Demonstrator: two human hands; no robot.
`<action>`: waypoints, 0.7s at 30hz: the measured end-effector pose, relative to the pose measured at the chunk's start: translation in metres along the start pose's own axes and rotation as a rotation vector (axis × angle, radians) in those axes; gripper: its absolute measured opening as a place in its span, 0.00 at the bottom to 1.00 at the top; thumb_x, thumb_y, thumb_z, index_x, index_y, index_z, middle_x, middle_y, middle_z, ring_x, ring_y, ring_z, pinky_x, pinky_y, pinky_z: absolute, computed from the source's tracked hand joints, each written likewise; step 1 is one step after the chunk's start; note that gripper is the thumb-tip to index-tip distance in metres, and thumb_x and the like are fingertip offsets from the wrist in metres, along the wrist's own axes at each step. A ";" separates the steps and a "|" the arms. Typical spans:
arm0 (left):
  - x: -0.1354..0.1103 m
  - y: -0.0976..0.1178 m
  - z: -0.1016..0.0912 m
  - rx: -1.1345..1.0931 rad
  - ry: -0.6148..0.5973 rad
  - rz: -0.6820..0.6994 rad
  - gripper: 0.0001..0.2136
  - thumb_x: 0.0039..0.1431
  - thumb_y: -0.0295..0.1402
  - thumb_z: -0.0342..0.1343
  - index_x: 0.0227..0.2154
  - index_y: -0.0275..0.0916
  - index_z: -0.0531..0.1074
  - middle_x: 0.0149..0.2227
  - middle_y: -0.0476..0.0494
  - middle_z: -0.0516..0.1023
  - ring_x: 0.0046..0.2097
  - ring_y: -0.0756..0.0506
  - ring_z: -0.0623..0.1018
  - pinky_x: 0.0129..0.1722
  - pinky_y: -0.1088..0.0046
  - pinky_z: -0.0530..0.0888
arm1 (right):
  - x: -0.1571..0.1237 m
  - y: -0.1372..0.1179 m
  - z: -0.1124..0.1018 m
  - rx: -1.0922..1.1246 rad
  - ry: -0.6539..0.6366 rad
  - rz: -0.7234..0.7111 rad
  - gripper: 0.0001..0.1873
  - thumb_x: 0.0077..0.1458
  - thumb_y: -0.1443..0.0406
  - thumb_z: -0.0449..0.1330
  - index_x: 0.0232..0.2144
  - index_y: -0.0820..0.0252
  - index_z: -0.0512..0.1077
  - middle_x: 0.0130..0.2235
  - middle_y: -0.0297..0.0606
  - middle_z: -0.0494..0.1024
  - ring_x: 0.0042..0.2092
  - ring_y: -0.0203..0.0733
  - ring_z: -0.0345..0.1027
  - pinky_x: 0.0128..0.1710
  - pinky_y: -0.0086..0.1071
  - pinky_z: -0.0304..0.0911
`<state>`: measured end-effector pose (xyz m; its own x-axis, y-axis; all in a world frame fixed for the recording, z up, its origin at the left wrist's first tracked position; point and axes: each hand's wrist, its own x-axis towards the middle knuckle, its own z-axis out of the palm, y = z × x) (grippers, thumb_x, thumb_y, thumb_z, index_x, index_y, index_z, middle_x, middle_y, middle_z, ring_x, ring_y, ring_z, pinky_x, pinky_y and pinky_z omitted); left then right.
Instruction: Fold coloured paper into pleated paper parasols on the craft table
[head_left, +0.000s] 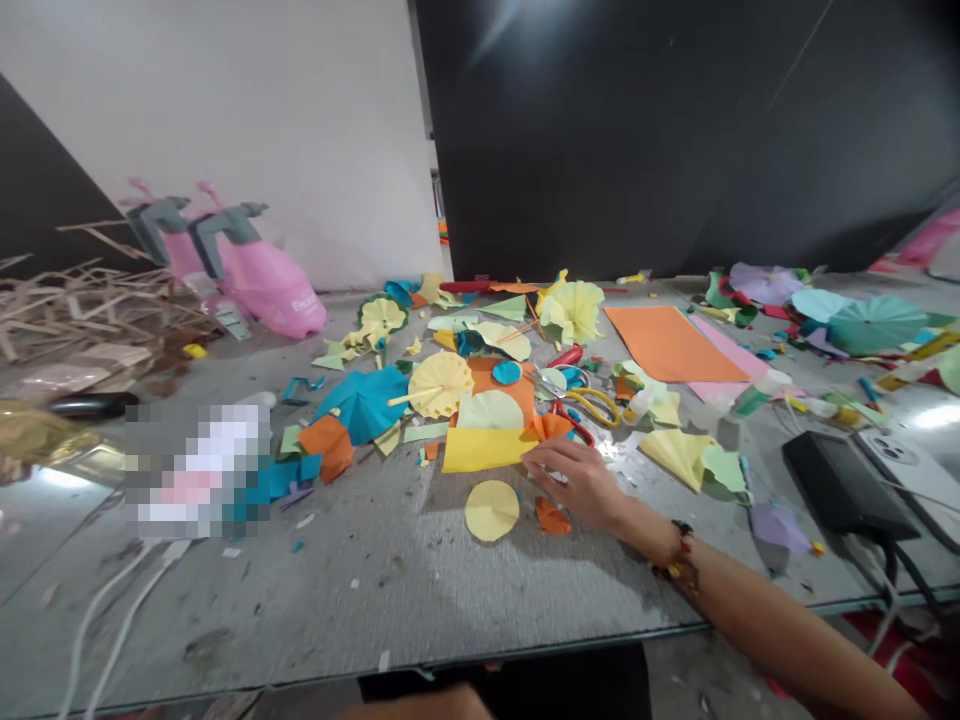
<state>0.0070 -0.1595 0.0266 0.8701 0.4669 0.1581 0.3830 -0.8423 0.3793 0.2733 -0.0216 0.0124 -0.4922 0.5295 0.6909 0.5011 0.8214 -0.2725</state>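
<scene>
A: How does our right grip point(566, 475) stand?

B: Its fingers are close together, the tips at the right end of a yellow paper strip point(484, 450). We can't tell whether they pinch it or merely rest there.

A: So our strip runs leftward from the grip, along the counter point(337, 590)?

B: Yes. Just nearer us than the grip lie a crumpled orange scrap point(553, 516) and, further left, a flat yellow circle point(492, 510).

A: And our left grip?

B: We see only a blurred patch of skin point(427, 705) low down; we can't tell.

A: How far along are we?

B: Partway, we'd judge. Beyond and left of the grip, a pleated yellow disc point(441, 383) and a creased blue piece point(367, 400) look shaped. Our strip and circle look unpleated, and the orange sheet point(675, 345), beyond and right, seems uncut.
</scene>
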 end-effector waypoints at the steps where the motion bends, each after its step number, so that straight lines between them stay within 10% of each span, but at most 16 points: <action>1: 0.007 -0.012 -0.008 0.009 0.020 0.012 0.13 0.71 0.38 0.56 0.56 0.51 0.73 0.56 0.43 0.77 0.54 0.43 0.78 0.51 0.63 0.79 | 0.000 -0.001 0.000 -0.006 -0.002 0.008 0.07 0.69 0.69 0.58 0.45 0.56 0.75 0.40 0.41 0.83 0.41 0.42 0.80 0.39 0.35 0.75; 5: 0.043 -0.075 -0.033 0.224 0.262 0.016 0.21 0.70 0.21 0.49 0.60 0.47 0.72 0.53 0.43 0.80 0.54 0.44 0.79 0.55 0.63 0.77 | 0.000 0.000 0.002 -0.025 0.025 0.013 0.05 0.69 0.68 0.59 0.43 0.56 0.75 0.38 0.39 0.84 0.38 0.41 0.80 0.36 0.32 0.73; 9: 0.063 -0.123 -0.028 0.452 0.542 0.017 0.16 0.69 0.25 0.54 0.57 0.40 0.74 0.51 0.38 0.81 0.55 0.41 0.79 0.56 0.60 0.77 | -0.002 0.003 0.005 -0.030 0.025 0.006 0.05 0.68 0.68 0.59 0.42 0.56 0.75 0.37 0.38 0.83 0.37 0.39 0.79 0.35 0.30 0.72; 21: 0.065 -0.126 -0.006 0.338 0.551 0.034 0.07 0.71 0.29 0.56 0.48 0.37 0.75 0.42 0.43 0.82 0.42 0.46 0.81 0.44 0.68 0.78 | 0.000 0.000 0.004 -0.102 -0.054 -0.130 0.06 0.68 0.67 0.60 0.40 0.55 0.79 0.37 0.35 0.83 0.36 0.37 0.76 0.39 0.34 0.68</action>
<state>0.0138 -0.0211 -0.0054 0.6313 0.4325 0.6437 0.5128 -0.8555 0.0718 0.2701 -0.0209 0.0099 -0.5938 0.4327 0.6783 0.4991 0.8594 -0.1113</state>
